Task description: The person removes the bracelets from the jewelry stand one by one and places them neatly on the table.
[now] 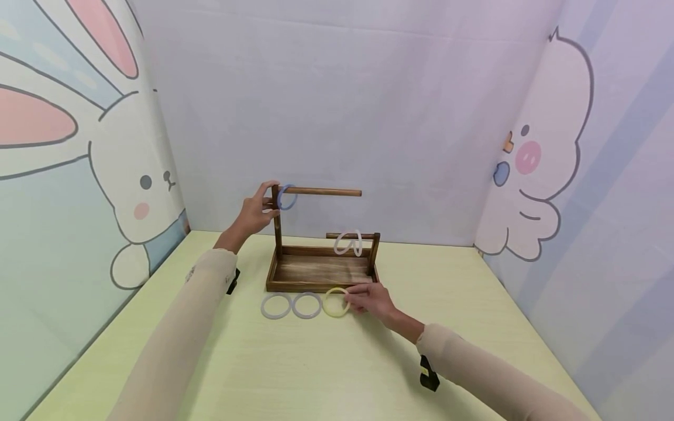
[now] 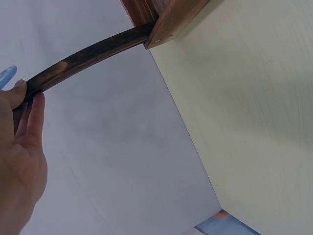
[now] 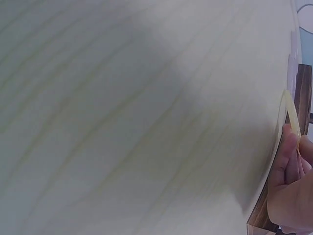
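1 tall wooden post [image 1: 278, 231] is pinched near its top by the left grip [image 1: 255, 214], at 10 o'clock from the middle of the tray [image 1: 316, 287]. On the tabletop [image 1: 316, 362] 2 grey rings [image 1: 275, 317] are laid at 8 and 7 o'clock; at 11 a blue ring [image 1: 286, 209] is hung on the long bar [image 1: 326, 191]. A yellow ring [image 1: 334, 316] is seen at 5 o'clock, 2 whitish rings [image 1: 360, 242] are hung on the short bar [image 1: 330, 235] at 1, and the yellow ring's edge is pinched by the right grip [image 1: 371, 299] at 4.

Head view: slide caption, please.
Left hand grips a tall wooden post while the right hand pinches a yellow ring beside two pale rings.
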`<state>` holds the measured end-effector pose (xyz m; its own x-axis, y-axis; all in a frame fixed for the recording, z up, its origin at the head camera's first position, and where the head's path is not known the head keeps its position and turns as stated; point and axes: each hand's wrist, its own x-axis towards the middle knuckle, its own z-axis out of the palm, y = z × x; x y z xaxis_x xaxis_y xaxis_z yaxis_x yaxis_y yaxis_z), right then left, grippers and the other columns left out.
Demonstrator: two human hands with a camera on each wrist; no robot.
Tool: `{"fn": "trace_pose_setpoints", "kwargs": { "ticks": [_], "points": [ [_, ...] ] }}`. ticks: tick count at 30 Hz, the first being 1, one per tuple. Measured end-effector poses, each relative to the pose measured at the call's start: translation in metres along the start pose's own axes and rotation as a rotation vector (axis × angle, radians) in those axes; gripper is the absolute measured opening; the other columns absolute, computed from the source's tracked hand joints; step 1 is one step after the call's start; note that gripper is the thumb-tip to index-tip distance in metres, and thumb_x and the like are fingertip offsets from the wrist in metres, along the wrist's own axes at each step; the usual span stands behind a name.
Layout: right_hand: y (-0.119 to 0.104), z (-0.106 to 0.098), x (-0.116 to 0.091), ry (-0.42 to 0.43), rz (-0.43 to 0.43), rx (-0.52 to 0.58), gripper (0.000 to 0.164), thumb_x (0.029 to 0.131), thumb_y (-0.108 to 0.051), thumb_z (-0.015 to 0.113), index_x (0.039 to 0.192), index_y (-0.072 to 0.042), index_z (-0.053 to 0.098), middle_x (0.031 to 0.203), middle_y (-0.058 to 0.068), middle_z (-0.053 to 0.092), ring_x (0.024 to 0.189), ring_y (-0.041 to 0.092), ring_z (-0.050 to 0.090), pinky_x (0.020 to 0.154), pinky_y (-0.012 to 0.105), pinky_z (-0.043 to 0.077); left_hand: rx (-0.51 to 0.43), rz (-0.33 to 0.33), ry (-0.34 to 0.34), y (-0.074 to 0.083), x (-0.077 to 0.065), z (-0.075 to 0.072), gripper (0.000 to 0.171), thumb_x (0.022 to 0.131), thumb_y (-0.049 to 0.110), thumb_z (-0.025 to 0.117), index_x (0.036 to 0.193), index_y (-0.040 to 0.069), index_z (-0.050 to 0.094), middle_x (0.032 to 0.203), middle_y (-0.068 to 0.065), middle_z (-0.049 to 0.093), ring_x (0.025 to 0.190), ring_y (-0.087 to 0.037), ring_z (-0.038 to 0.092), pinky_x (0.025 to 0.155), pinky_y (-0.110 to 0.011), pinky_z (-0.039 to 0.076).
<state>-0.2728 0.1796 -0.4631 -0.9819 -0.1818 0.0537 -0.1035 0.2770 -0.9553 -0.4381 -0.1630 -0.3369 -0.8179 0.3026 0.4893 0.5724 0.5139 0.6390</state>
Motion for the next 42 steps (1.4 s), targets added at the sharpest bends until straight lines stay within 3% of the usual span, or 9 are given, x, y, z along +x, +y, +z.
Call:
{"fn": "trace_pose_setpoints", "kwargs": {
  "ticks": [10,17,26,42],
  "points": [
    [0.0012,0.0073,-0.0037,0.123,0.050,-0.078,0.016,0.092,-0.010,0.081,0.101,0.003,0.081,0.076,0.016,0.077,0.066,0.024,0.077,0.058,0.028,0.061,0.016,-0.005,-0.003,-0.0010,0.0000,-0.0007,0.078,0.095,-0.006,0.071,0.157,0.024,0.034,0.126,-0.028,0.069,0.122,-0.044,0.065,0.095,-0.057,0.057],
    [0.0045,0.0093,-0.0037,0.172,0.030,-0.151,0.011,0.091,-0.011,0.082,0.093,-0.001,0.083,0.067,0.011,0.075,0.058,0.019,0.075,0.052,0.025,0.058,0.016,-0.006,-0.006,-0.0008,-0.0009,-0.0020,0.078,0.095,-0.006,0.071,0.157,0.025,0.033,0.126,-0.027,0.069,0.123,-0.044,0.064,0.094,-0.057,0.057],
    [0.0016,0.0092,-0.0042,0.181,-0.016,-0.207,0.010,0.089,-0.011,0.083,0.088,0.000,0.083,0.068,0.014,0.075,0.061,0.026,0.076,0.055,0.031,0.061,0.009,-0.007,0.001,-0.0008,-0.0021,-0.0019,0.077,0.095,-0.007,0.071,0.156,0.022,0.034,0.126,-0.028,0.069,0.122,-0.044,0.065,0.095,-0.057,0.056],
    [0.0059,0.0040,-0.0023,0.173,-0.021,-0.264,0.012,0.084,-0.015,0.088,0.080,-0.004,0.083,0.064,0.010,0.074,0.056,0.017,0.073,0.050,0.022,0.053,0.024,0.008,-0.001,0.0025,-0.0011,-0.0017,0.075,0.096,-0.007,0.070,0.156,0.021,0.034,0.127,-0.029,0.068,0.123,-0.044,0.065,0.098,-0.058,0.054]
  ]
}}
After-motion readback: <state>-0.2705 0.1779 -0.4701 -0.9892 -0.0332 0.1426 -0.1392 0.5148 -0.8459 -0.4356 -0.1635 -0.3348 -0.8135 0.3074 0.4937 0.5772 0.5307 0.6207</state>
